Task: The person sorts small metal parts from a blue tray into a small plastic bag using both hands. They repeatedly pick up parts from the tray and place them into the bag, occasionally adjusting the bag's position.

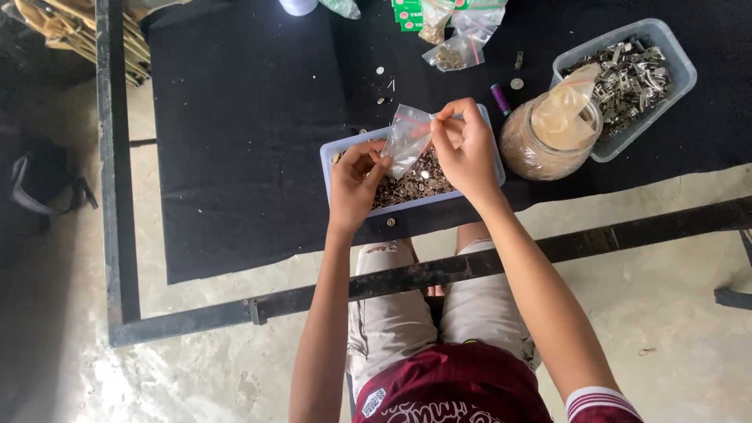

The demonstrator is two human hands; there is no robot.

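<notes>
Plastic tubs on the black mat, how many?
2. One pale tub of small round metal pieces lies under both hands; one clear tub of silvery metal parts sits at the far right, beside a jar. None seems hidden.

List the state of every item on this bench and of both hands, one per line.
Small clear zip bag: held up by both hands over the tray.
Shallow pale-blue plastic tray: holds small brass-coloured metal pieces.
Round clear jar: lidless, plastic bag stuffed in its mouth.
Clear rectangular tub: open, full of silver metal parts.
Left hand: grip on bag's lower corner.
Right hand: pinching bag's top edge.
</notes>
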